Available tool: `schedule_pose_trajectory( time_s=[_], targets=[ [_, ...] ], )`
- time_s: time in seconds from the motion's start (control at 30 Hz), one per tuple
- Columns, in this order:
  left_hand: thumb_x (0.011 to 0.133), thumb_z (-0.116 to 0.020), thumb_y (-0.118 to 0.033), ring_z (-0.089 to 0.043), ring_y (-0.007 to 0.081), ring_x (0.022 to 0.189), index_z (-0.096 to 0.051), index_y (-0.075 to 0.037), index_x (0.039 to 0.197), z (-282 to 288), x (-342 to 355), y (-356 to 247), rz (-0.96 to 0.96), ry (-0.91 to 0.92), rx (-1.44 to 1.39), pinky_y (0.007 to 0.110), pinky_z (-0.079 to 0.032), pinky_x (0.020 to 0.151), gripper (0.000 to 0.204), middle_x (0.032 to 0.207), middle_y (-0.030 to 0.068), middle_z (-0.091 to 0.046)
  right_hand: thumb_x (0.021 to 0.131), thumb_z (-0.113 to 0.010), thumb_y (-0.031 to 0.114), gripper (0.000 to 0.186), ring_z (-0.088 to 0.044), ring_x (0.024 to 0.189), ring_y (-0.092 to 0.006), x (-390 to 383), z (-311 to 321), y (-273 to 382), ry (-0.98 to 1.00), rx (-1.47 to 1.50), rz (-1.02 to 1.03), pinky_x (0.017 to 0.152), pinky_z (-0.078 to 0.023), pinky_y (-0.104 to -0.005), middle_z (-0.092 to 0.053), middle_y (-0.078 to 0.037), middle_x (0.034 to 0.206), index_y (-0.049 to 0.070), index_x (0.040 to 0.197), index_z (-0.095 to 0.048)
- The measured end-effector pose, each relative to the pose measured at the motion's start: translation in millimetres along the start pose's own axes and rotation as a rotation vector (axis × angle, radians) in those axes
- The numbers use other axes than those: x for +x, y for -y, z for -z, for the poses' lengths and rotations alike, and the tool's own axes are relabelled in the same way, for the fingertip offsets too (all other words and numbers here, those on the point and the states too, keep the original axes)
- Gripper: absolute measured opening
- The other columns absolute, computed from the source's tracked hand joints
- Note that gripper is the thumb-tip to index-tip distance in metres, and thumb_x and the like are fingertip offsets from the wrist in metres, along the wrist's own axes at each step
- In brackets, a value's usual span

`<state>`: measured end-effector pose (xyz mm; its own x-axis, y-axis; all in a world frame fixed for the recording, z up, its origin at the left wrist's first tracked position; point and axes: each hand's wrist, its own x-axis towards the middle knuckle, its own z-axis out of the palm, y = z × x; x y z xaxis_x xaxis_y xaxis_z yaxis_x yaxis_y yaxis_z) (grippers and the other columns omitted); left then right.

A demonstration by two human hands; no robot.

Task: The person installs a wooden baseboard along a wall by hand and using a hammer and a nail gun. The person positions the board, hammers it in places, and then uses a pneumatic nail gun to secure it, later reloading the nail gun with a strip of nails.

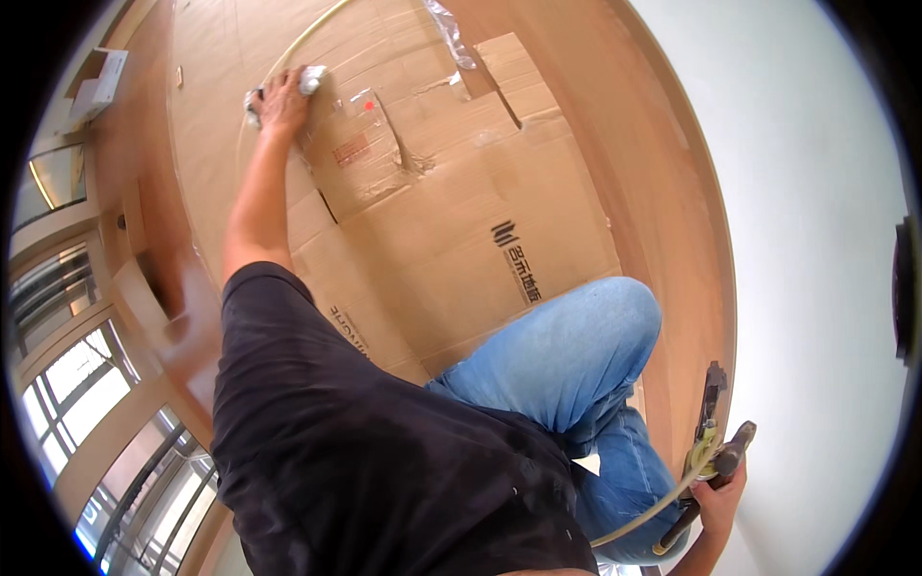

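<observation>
My left hand (281, 104) reaches far forward over the cardboard, its fingers curled over a crumpled whitish wad (312, 79) that shows on both sides. What kind of thing the wad is I cannot make out. Beside that hand curves a pale yellow air hose (305, 36). Low on the right, next to my bent knee, my right hand (720, 499) is closed around a hammer (738, 449) with a dark handle. Against the hammer stands a black nail gun (711, 398) with a hose (648, 516) at its lower end; whether my fingers also hold it is hidden.
Large flattened cardboard sheets (461, 202) with torn flaps and clear tape cover the wood floor (615, 106). A white wall (816, 288) bounds the right side. Windows with bars (82, 394) are on the left. An open white box (99, 86) lies at the far left.
</observation>
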<state>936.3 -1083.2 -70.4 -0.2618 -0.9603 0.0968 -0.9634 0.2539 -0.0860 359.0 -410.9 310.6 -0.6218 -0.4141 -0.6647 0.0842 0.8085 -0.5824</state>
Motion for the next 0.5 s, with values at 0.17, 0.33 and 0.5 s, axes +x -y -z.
schedule_pose_trajectory(
  time_s=[0.17,0.33,0.5],
  targets=[
    [0.097,-0.066,-0.045,-0.036,0.0264,0.154,-0.054,-0.03,0.15,-38,-7,39,0.098,-0.066,-0.024,0.058,-0.017,0.127,0.056,0.159,0.003,-0.049,0.057,-0.091,0.02,0.077,-0.062,0.092,-0.0119,74,-54,126,0.139,-0.262,-0.003,0.081,-0.053,-0.0284,-0.062,-0.001,0.104,0.006,0.123,-0.054],
    [0.094,-0.069,-0.037,-0.04,0.027,0.15,-0.057,-0.025,0.143,-41,-3,24,0.01,-0.158,-0.152,0.052,-0.02,0.127,0.052,0.153,0.0046,-0.052,0.053,-0.092,0.018,0.076,-0.063,0.088,-0.0115,122,-104,245,0.277,-0.296,-0.016,0.077,-0.053,-0.0278,-0.062,-0.001,0.101,0.008,0.119,-0.055],
    [0.09,-0.072,-0.027,-0.038,0.03,0.152,-0.056,-0.022,0.144,-26,-8,38,0.027,-0.087,-0.209,0.053,-0.018,0.127,0.056,0.157,0.0051,-0.049,0.056,-0.094,0.019,0.09,-0.065,0.109,-0.0183,135,-138,326,0.32,-0.245,0.029,0.098,-0.053,-0.0359,-0.064,-0.005,0.115,0.005,0.135,-0.052]
  ],
)
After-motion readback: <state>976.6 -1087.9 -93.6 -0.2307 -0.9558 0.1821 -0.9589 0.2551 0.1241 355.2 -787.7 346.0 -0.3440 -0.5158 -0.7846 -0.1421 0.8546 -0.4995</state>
